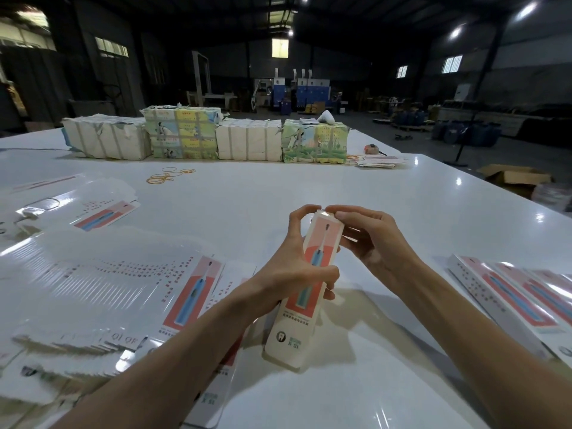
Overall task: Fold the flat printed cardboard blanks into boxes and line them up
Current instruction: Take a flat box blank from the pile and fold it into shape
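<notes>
A long, narrow folded box [305,295], cream with a pink panel and a blue toothbrush print, stands tilted above the white table [278,193]. My left hand [294,267] grips its middle, with the forefinger arched up to the top end. My right hand [368,239] pinches the flap at the top end with thumb and forefinger. A fanned pile of flat printed blanks [123,283] lies to the left. Finished boxes [520,298] lie side by side in a row at the right edge.
Several wrapped bundles [204,136] stand in a line across the far side of the table. Yellow rubber bands [168,176] lie in front of them. More flat blanks [102,213] sit at the far left, and a small stack [379,161] at the far right.
</notes>
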Demonstrator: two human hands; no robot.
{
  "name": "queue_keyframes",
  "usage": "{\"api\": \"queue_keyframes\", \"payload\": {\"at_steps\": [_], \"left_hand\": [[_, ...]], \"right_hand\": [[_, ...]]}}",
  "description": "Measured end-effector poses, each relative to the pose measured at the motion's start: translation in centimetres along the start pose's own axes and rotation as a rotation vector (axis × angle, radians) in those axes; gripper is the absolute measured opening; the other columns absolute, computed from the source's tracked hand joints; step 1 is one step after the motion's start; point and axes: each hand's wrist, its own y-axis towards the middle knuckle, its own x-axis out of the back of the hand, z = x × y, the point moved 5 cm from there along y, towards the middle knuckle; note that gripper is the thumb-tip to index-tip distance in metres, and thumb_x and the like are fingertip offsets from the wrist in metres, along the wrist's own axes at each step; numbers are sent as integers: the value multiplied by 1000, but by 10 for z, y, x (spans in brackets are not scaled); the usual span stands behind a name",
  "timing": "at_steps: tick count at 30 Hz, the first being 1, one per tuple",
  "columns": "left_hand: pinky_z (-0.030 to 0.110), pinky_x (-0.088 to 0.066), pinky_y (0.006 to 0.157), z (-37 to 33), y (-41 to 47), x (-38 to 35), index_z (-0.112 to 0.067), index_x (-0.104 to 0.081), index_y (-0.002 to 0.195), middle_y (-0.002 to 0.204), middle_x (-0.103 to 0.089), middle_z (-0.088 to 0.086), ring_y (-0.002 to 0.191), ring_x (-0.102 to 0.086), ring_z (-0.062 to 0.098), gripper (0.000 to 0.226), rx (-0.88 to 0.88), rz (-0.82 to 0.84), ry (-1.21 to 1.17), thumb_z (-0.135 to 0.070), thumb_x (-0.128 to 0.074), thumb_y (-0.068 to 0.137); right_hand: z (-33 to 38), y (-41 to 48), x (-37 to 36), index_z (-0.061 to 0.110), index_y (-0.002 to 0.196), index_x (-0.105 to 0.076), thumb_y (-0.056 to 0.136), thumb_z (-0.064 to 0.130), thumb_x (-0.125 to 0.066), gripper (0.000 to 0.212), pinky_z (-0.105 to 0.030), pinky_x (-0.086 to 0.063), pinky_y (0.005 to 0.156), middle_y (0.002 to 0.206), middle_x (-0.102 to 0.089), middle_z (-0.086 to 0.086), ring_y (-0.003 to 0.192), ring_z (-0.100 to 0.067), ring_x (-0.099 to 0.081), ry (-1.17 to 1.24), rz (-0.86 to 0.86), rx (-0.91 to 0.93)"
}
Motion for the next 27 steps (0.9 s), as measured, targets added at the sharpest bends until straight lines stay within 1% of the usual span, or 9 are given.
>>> {"api": "queue_keyframes", "payload": {"at_steps": [1,6,9,11,13,15,18,23,27], "left_hand": [[25,-61,61,1,0,1,-64,-18,136,115,-52,-5,90,-73,2,104,-1,0,-5,-17,-86,73],[27,-62,63,5,2,7,-60,-19,135,114,-57,2,87,-76,11,101,24,-8,-51,-13,-86,74],[27,-62,62,5,3,10,-60,-22,132,108,-57,5,80,-78,15,98,24,-26,-78,-10,-85,75],[28,-63,64,5,4,11,-61,-23,131,107,-58,6,79,-77,17,97,26,-36,-100,-10,-84,75],[30,-63,65,4,3,12,-60,-23,131,108,-58,7,81,-77,19,97,32,-45,-107,-10,-84,75],[31,-63,66,3,1,10,-56,-22,134,110,-57,8,82,-77,21,96,36,-36,-98,-8,-83,77],[31,-64,67,0,-1,6,-53,-22,137,113,-58,7,77,-77,26,95,36,-13,-89,-3,-81,81],[34,-64,68,-3,-4,6,-49,-28,138,114,-59,8,76,-77,30,89,42,-4,-107,-4,-79,81],[41,-65,71,-1,-3,8,-46,-32,136,115,-62,11,78,-77,34,87,78,-5,-203,-3,-82,80]], "right_hand": [[1,0,0,9,103,-84,101,8,-62,21,-33,-62,75,113,-78,-15,105,-30,-76,-15,15,8],[1,-1,-6,7,111,-81,101,15,-64,22,-36,-62,84,120,-76,-15,113,-31,-73,-25,120,16],[-4,-4,-11,6,119,-77,99,15,-69,23,-41,-63,90,117,-77,-12,110,-30,-74,-119,98,54],[-3,-7,-13,8,117,-76,99,16,-70,21,-40,-64,89,109,-79,-8,103,-29,-76,-261,36,145],[0,-9,-15,10,115,-77,101,19,-69,18,-37,-64,87,104,-79,-4,99,-27,-77,-379,17,229],[2,-11,-14,10,113,-78,102,19,-67,19,-37,-64,87,103,-80,-2,98,-25,-77,-419,4,245],[2,-14,-12,8,114,-79,103,18,-66,21,-40,-64,88,105,-81,-2,96,-22,-78,-500,-47,260],[2,-14,-13,7,114,-79,102,20,-66,22,-40,-65,86,103,-81,-3,95,-23,-78,-498,-49,277],[0,-13,-14,8,115,-79,103,22,-65,23,-37,-65,83,100,-80,-1,93,-21,-78,-527,-43,297]]}}
